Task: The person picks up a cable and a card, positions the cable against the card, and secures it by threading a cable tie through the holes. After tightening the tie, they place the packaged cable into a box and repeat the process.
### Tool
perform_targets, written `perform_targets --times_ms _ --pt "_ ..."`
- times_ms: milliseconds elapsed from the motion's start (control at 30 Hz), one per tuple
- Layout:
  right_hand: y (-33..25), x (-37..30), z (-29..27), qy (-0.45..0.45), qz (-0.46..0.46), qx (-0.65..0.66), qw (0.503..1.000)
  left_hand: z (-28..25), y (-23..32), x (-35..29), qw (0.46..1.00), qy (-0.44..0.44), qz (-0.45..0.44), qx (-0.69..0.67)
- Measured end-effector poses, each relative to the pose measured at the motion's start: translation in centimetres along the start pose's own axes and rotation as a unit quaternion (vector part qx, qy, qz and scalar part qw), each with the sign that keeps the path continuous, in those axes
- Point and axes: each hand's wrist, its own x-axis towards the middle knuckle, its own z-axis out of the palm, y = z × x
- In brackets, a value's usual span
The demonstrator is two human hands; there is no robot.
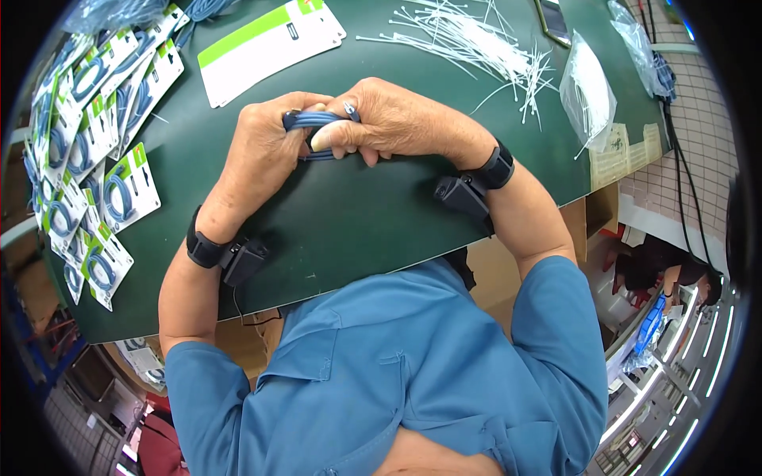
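A small coil of blue-grey cable (319, 119) is held between my hands above the green table (357, 214). My left hand (270, 135) is closed round the coil's left side, where a dark connector shows at the fingers. On the other side, my right hand (381, 120) grips the coil, its thumb lying across the strands. A small metal-tipped plug (351, 112) sticks up beside the right forefinger. Some fingertips of both hands are hidden behind the coil. Just beyond my hands lies a stack of white and green backing cards (270, 51).
Many carded cable coils (119, 194) overlap along the left side. Loose white cable ties (476, 44) spread at the far right, beside a clear bag of ties (588, 91) and a phone (553, 20). Another person (675, 274) is off to the right.
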Motion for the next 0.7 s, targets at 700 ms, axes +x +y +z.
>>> perform_targets --times_ms 700 --pt "-0.5 -0.8 -1.4 0.200 -0.110 0.235 0.945 4.9 4.8 1.9 0.921 0.156 0.265 0.237"
